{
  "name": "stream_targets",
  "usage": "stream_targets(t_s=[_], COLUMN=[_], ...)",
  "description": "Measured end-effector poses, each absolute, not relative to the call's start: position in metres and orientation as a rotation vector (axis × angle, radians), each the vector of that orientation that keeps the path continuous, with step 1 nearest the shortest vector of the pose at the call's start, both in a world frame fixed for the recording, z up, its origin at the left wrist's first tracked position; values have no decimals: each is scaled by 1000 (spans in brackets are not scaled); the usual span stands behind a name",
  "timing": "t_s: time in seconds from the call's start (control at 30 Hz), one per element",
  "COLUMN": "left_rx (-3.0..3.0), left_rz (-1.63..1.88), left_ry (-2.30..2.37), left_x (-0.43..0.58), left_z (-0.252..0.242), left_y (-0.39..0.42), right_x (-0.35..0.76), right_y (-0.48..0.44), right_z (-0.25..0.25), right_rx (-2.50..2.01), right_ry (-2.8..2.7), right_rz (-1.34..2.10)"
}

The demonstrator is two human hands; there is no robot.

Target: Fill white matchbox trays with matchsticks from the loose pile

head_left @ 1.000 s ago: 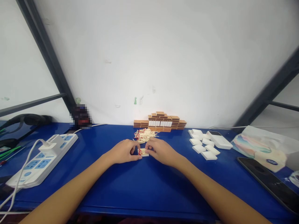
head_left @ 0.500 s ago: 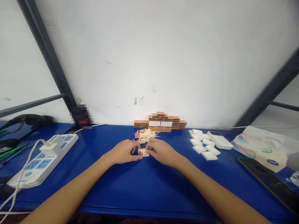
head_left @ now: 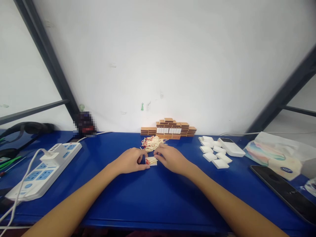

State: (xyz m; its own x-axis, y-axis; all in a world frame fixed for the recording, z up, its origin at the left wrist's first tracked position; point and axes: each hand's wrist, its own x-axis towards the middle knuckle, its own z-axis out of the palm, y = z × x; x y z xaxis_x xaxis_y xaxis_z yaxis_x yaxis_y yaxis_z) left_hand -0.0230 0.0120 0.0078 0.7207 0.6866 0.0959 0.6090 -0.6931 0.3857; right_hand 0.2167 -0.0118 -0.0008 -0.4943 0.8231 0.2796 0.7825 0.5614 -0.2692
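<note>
Several matches (head_left: 150,160) lie in the small tray (head_left: 152,165) mid-frame, left hand (head_left: 132,160) clasping its end, right hand (head_left: 171,159) alongside, grip unclear: filling, apparently; next probably calls for light straightening.

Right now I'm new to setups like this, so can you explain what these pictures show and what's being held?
There is no machine here, just one person's two bare hands. The view comes from a camera worn on that person's head, looking forward and down at a blue table. The left hand holds the left end of a small white matchbox tray, with red-tipped matches inside. The right hand is at the tray's other end, but I can't tell whether it holds a match. Beyond are a heap of loose matches and stacked matchboxes. To the right lie small white boxes, a white device with a dark screen, a tissue pack and a smartphone. A power strip lies on the left.
</note>
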Motion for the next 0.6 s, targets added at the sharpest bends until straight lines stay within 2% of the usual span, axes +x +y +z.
stream_targets(t_s=[0.2,0.6], left_rx=[2597,2563], left_rz=[338,330], left_ry=[1017,1024], left_x=[-23,-22], left_z=[8,8], left_y=[12,12], right_x=[217,214], right_y=[-14,-18], right_z=[7,4], right_rx=[-1535,-1341], right_ry=[-2458,-2460], right_rz=[116,253])
